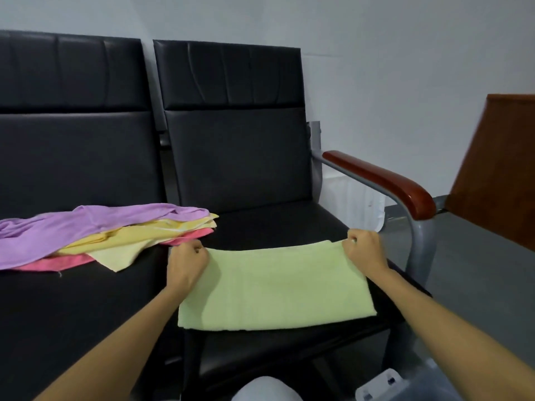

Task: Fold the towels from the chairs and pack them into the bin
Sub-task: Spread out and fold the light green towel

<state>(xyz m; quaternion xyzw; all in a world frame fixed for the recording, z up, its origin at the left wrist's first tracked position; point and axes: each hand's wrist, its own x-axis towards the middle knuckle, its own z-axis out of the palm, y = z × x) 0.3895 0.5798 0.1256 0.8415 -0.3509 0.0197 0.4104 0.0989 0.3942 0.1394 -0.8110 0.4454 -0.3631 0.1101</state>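
A light green towel lies flat, folded into a rectangle, on the seat of the right black chair. My left hand pinches its far left corner. My right hand pinches its far right corner. On the left chair's seat sits a loose pile: a purple towel on top, a yellow towel under it, a pink towel at the bottom. A corner of a pale plastic bin shows at the bottom right.
A red-brown wooden armrest on a grey metal frame rises right of the green towel. A brown wooden panel stands at the far right. A grey wall is behind the chairs. My knee shows at the bottom.
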